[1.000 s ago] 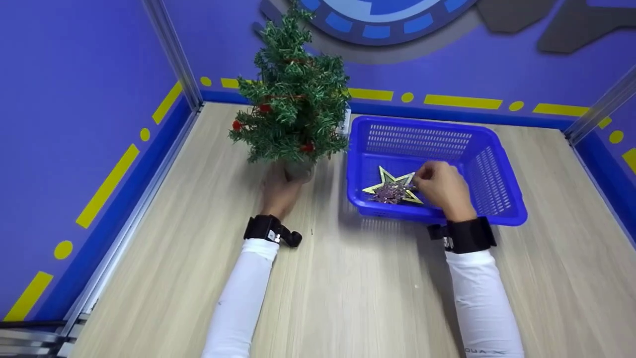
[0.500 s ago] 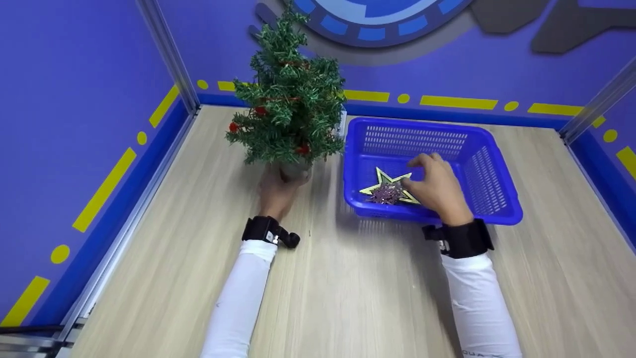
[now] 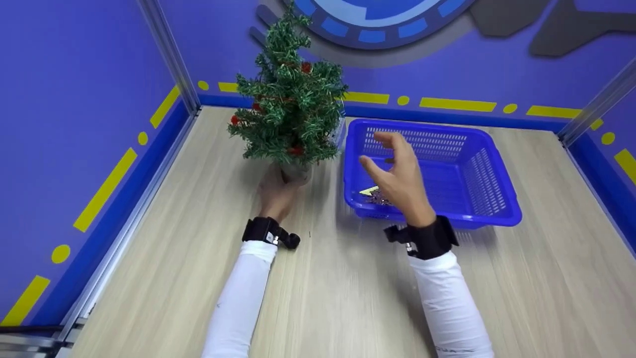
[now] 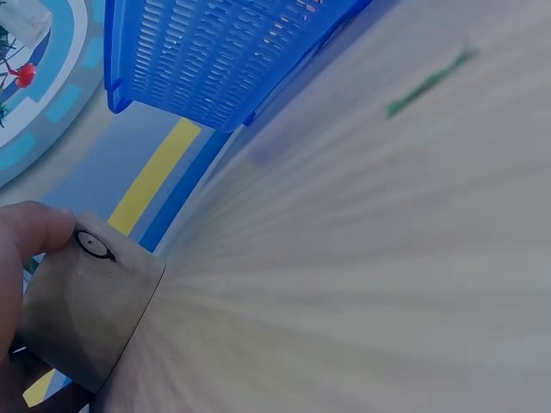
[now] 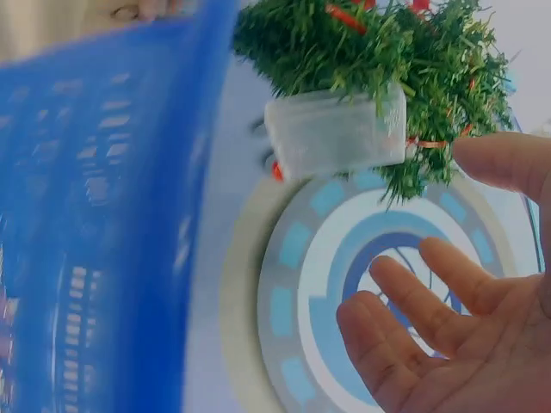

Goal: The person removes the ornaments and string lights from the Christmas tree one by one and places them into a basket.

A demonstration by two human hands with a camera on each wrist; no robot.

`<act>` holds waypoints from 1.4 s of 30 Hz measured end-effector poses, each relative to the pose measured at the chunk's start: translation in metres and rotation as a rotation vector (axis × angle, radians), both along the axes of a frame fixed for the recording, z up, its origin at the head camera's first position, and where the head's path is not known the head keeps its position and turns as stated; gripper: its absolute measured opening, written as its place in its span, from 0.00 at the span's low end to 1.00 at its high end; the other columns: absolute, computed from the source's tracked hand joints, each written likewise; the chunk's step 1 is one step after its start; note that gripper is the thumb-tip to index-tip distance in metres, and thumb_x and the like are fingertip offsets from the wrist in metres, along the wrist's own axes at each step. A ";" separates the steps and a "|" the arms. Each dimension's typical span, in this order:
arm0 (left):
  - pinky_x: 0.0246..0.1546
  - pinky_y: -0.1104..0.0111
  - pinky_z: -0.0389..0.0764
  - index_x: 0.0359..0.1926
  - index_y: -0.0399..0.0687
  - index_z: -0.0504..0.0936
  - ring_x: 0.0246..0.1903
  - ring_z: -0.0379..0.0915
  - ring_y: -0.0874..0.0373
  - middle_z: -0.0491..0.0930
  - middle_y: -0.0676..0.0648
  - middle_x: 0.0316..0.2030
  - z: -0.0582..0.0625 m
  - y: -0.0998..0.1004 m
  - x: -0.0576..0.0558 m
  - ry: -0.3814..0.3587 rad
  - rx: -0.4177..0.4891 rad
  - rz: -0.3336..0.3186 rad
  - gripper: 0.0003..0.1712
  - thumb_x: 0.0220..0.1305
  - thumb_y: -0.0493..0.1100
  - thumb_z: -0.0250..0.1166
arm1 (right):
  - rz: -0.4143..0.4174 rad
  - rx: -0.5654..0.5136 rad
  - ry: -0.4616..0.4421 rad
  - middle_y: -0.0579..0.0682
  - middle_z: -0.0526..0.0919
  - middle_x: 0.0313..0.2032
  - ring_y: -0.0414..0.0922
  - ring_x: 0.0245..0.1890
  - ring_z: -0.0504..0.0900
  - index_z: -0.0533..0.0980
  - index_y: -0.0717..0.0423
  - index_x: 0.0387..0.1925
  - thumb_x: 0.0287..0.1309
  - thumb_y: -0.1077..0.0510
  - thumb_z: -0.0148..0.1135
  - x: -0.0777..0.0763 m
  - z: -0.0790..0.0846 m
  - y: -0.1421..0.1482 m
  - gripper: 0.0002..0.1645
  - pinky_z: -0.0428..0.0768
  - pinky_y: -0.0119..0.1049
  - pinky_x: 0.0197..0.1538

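Note:
A small green Christmas tree point(image 3: 293, 109) with red ornaments stands at the back left of the table. My left hand point(image 3: 277, 194) grips its greyish base point(image 3: 296, 172), fingers and thumb around the sides; the left wrist view shows the thumb against the block-like base point(image 4: 90, 301). Over the blue basket, my right hand point(image 3: 401, 179) holds nothing, its thumb and fingers spread apart. The right wrist view shows that open hand point(image 5: 448, 318) with its palm exposed. Beneath it in the basket lie a gold star point(image 3: 367, 191) and a glittery pinkish ornament point(image 3: 377, 199), both mostly covered by the hand.
The blue perforated basket point(image 3: 472, 219) stands right of the tree. A clear plastic box point(image 5: 336, 133) is behind the tree, close to the basket. Purple-blue panels point(image 3: 497, 79) enclose the back and sides. A green scrap point(image 4: 430, 82) lies on the tabletop.
My right hand has risen from the star and moved left towards the tree, fingers spreading. The tree has turned slightly; a red ornament now shows near its upper right. My left hand keeps its grip.

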State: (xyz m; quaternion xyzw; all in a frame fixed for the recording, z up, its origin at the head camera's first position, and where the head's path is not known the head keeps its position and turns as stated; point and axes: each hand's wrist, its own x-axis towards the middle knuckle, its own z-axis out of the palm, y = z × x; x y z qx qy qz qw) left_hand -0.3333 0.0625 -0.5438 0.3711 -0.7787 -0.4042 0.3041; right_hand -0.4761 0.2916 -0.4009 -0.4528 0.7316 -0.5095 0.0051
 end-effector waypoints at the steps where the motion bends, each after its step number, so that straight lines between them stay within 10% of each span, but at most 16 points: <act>1: 0.63 0.50 0.67 0.62 0.59 0.75 0.57 0.75 0.52 0.80 0.51 0.54 -0.001 0.001 0.000 -0.005 0.000 -0.003 0.34 0.57 0.60 0.72 | 0.010 0.005 -0.018 0.56 0.78 0.62 0.50 0.61 0.74 0.71 0.59 0.65 0.62 0.51 0.70 0.002 -0.001 -0.004 0.34 0.77 0.48 0.60; 11: 0.68 0.50 0.65 0.69 0.55 0.72 0.65 0.71 0.49 0.77 0.47 0.63 -0.002 0.004 -0.005 -0.048 -0.014 -0.008 0.42 0.57 0.65 0.70 | 0.053 0.101 0.019 0.54 0.72 0.69 0.53 0.69 0.69 0.61 0.54 0.74 0.63 0.44 0.68 0.010 0.002 -0.040 0.45 0.69 0.50 0.70; 22: 0.63 0.49 0.67 0.64 0.55 0.74 0.55 0.75 0.49 0.80 0.47 0.51 -0.003 0.002 -0.007 -0.067 -0.007 0.005 0.37 0.59 0.66 0.69 | 0.105 0.085 -0.036 0.56 0.71 0.67 0.54 0.67 0.71 0.62 0.54 0.73 0.67 0.47 0.63 0.003 0.002 -0.057 0.39 0.74 0.50 0.62; 29: 0.75 0.44 0.46 0.76 0.53 0.63 0.73 0.61 0.47 0.69 0.45 0.72 -0.001 0.003 -0.006 -0.112 0.028 0.000 0.47 0.61 0.64 0.66 | 0.055 -0.018 -0.049 0.53 0.75 0.57 0.51 0.58 0.74 0.69 0.54 0.65 0.61 0.44 0.69 -0.002 0.004 -0.060 0.37 0.74 0.44 0.57; 42: 0.65 0.48 0.68 0.72 0.47 0.67 0.63 0.71 0.44 0.74 0.43 0.62 0.002 0.000 -0.008 -0.097 -0.070 0.058 0.51 0.55 0.66 0.73 | 0.020 -0.277 -0.159 0.54 0.81 0.53 0.49 0.53 0.79 0.72 0.58 0.63 0.62 0.50 0.72 0.002 0.009 -0.054 0.32 0.76 0.47 0.61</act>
